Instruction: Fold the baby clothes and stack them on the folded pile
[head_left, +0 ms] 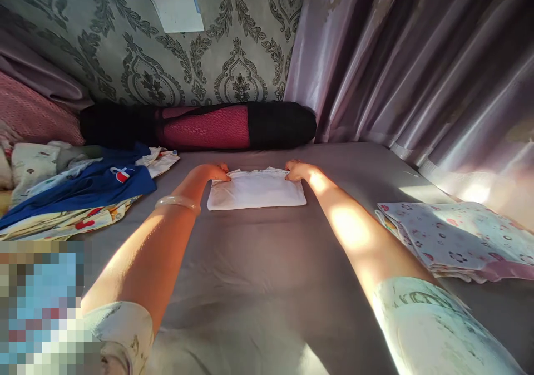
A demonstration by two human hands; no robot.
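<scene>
A white cloth (256, 191) lies at the middle of the frame, flat on a grey sheet (250, 264), its long side running across. The person's left hand (219, 172) is at its upper left corner and the right hand (296, 170) at its upper right corner. Both hands have the fingers curled and appear to pinch the far edge between thumb and fingers; how much cloth each one holds is too small to tell.

The cloth is already a compact rectangle, so its folding looks well along. The near edge is straight and smooth, while the far edge, between the hands, is ruffled and uneven. Whether another fold is needed cannot be told.

At the right of the frame, a patterned stack (459, 236) lies flat with its layers together, and looks finished. At the left, a blue garment (92, 188) lies loose and spread over other clothes (33, 161), unfolded; if these belong to the same work, that part is not yet done. A black and red roll (204, 127) lies beyond the cloth, along the wall (179, 66), apart from both hands.
</scene>
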